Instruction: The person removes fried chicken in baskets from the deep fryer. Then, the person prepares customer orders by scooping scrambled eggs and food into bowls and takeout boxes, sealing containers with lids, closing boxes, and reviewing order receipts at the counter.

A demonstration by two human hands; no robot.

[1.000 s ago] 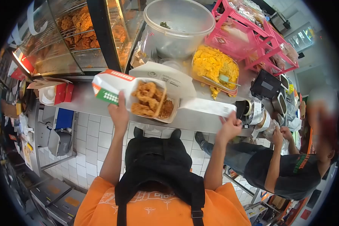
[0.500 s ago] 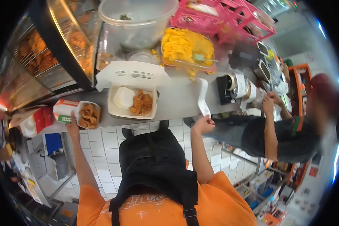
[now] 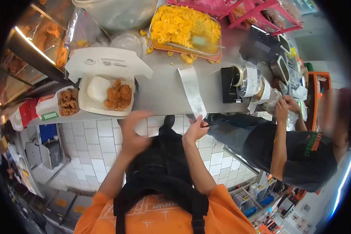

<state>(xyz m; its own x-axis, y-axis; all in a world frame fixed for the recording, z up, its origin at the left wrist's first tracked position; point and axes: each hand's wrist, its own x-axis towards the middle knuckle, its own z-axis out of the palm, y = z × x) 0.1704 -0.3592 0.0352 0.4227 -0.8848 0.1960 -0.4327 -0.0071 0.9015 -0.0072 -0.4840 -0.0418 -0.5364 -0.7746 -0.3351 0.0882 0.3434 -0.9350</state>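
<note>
My right hand [image 3: 195, 130] pinches the lower end of a long white paper receipt [image 3: 192, 91], which slants up over the counter. A thin dark pen-like stick [image 3: 217, 124] juts from the same hand. My left hand [image 3: 135, 134], blurred by motion, is held before the counter edge with thumb and fingers apart, nothing visible in it. Just beyond it stands an open white takeaway box [image 3: 105, 110] with a white rice mound [image 3: 99, 89] and fried chicken [image 3: 119, 95]. Left of that, a smaller carton [image 3: 48, 107] holds brown fried pieces [image 3: 68, 102].
Behind the receipt is a tray of yellow food [image 3: 183, 29], with crumbs around it. A large clear tub [image 3: 117, 15] and a heated glass cabinet [image 3: 31, 50] stand left. A black box [image 3: 231, 85] sits right, near a co-worker [image 3: 279, 148] handling plastic-wrapped items.
My left hand has left the small carton and swung right, in front of my body. That carton now sits closer to the big box. The receipt has turned flatter toward me.
</note>
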